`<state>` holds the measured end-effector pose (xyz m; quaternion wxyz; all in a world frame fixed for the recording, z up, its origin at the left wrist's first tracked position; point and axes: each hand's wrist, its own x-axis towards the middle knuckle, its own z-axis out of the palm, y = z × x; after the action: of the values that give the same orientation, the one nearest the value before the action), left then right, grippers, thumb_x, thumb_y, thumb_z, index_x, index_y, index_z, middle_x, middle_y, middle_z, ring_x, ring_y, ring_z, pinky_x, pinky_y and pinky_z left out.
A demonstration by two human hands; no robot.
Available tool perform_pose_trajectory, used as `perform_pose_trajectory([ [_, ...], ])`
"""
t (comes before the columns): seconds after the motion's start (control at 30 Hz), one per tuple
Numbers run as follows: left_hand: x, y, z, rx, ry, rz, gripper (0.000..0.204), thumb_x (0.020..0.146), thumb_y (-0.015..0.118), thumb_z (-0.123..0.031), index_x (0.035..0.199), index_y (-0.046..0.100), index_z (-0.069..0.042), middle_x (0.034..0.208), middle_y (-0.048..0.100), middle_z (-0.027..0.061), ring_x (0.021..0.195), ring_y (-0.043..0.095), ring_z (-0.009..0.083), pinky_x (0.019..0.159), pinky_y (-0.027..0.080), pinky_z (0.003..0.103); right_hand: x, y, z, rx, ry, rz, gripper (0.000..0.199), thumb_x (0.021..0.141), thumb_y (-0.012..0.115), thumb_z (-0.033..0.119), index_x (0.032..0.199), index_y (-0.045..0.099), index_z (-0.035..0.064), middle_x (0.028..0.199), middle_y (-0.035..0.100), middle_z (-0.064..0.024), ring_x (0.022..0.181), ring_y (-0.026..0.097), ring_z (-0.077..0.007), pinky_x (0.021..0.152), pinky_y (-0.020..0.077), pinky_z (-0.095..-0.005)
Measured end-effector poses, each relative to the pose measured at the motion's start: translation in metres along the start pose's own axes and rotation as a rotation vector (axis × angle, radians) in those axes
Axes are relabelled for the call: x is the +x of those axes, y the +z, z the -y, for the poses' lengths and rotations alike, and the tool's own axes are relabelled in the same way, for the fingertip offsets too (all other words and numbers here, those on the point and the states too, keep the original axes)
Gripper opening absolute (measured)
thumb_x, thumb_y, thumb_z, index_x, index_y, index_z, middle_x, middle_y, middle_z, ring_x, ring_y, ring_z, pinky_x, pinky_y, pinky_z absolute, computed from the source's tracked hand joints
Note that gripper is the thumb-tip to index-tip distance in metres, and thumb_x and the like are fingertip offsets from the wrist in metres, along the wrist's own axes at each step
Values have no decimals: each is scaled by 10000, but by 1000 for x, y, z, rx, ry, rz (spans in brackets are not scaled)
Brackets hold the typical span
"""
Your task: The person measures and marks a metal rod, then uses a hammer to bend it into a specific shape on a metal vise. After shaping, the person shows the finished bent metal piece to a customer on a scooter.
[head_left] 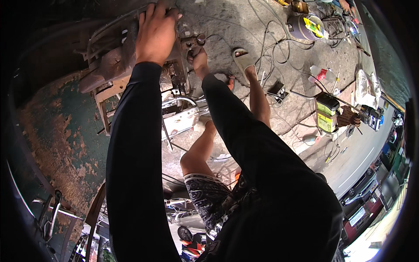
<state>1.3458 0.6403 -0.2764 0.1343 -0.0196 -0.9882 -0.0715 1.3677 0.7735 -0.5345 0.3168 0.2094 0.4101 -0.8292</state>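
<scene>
A rusty brown bench vise [109, 65] sits at the edge of a worn green-painted metal table [56, 131], at the upper left. My left hand [155, 37] lies over its top part, fingers spread and holding nothing. On its right side a round metal screw head [200, 39] sticks out. Just below that, my right hand [199, 59] is closed, apparently round the vise handle, most of which its fingers hide. Silvery metal parts [179, 115] stand under the vise, beside my leg.
Loose cables [279, 43] tangle over the rough floor. Farther right are a bucket [299, 28] with a yellow packet, a red-labelled plastic bottle [322, 75] and a green-yellow box-like device [326, 113]. Another person's hand [347, 6] shows at the top right. A road with cars [362, 183] lies beyond.
</scene>
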Motion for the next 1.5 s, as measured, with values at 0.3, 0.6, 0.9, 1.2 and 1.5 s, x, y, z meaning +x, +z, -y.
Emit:
perform_pose_trajectory([
  [0.3,-11,0,-2,12,-120,-86,261,905,692,-148,1164,721,-141,1260,593,87,1222,515,331,1021,421,523,10,-14,0,-108,-49,75,421,1050,329,418,973,590,97,723,578,-55,658,544,-186,624,413,-332],
  [0.6,-16,3,-3,75,-21,23,287,898,659,-128,1178,723,-148,1285,588,99,1220,520,353,1041,429,490,32,-13,-35,-453,-247,-260,273,1025,398,151,1048,635,18,817,608,-91,662,545,-155,566,422,-346],
  [0.9,-16,3,-2,172,32,-30,227,945,622,-137,1144,729,-159,1197,609,89,1125,536,368,1002,439,505,29,-20,-41,-1001,-328,-248,195,963,481,134,1004,610,-6,771,628,-129,626,573,-218,578,443,-381],
  [1.2,-20,4,-7,150,-69,17,261,925,615,-125,1161,711,-72,1303,588,202,1228,520,470,1034,427,552,5,-17,-21,-1044,-394,-253,237,896,641,155,1079,659,6,1010,705,-323,997,662,-522,857,550,-546],
  [1.5,-23,21,-9,-48,-99,-72,282,947,581,-149,1160,709,-14,1420,527,229,1305,476,459,1118,388,561,-7,-36,19,-722,-47,-166,426,1016,307,282,996,653,35,794,689,-114,704,643,-245,631,481,-414],
])
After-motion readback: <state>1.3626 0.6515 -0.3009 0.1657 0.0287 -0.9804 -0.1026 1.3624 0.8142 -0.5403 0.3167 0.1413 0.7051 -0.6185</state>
